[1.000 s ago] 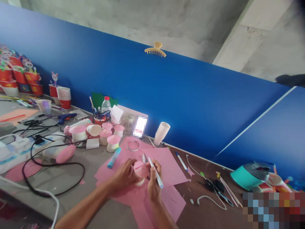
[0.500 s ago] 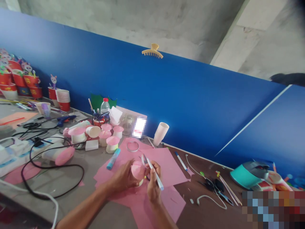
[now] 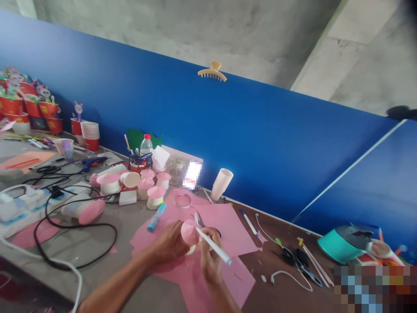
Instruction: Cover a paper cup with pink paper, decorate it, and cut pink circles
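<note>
My left hand (image 3: 172,241) is closed around a small paper cup (image 3: 191,250) topped with pink paper (image 3: 189,231). Most of the cup is hidden by my fingers and the pink top. Between the fingers of my right hand (image 3: 210,252) is a white pen (image 3: 215,247), slanting up to the left, its tip at the right edge of the pink top. Just behind the hands, a pair of scissors (image 3: 200,220) shows its blades and part of a dark handle. Pink paper sheets (image 3: 228,221) are spread beneath both hands.
Several pink-topped cups (image 3: 156,196) stand at the left, near a light-blue marker (image 3: 157,217). Black cable (image 3: 115,237) loops beside a power strip (image 3: 19,221). A white cup stack (image 3: 222,183) leans by the blue partition (image 3: 260,143). Earphones (image 3: 293,278) lie right.
The pen has swung flatter, and its tip has come onto the edge of the pink top. My right hand has shifted slightly; the left keeps its hold on the cup.
</note>
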The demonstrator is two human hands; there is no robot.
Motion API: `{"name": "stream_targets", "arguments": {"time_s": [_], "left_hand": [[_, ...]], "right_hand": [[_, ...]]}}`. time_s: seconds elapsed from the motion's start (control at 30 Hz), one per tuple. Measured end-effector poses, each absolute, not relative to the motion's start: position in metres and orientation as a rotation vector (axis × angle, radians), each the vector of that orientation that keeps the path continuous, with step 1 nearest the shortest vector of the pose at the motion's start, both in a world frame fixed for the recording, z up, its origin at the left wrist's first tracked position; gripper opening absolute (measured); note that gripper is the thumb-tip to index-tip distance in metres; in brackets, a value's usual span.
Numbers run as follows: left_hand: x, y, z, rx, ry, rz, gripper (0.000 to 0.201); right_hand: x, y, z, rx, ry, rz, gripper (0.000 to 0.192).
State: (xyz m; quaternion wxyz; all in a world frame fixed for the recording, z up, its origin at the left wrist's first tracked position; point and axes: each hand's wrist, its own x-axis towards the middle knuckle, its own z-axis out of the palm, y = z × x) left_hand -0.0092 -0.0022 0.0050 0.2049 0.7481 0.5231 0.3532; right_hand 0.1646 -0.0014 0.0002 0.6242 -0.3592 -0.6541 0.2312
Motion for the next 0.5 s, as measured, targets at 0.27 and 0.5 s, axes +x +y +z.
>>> {"name": "stream_targets", "arguments": {"time_s": [0.27,0.5], "left_hand": [[-0.011,-0.002,0.002,2.151,1.455,0.944,0.015],[-0.011,-0.001,0.002,2.155,1.437,0.949,0.014]], "right_hand": [[0.162,-0.001,-0.005,-0.804,-1.499,0.519,0.030],[0.161,0.001,-0.012,-0.800,-1.545,0.521,0.024]]}}
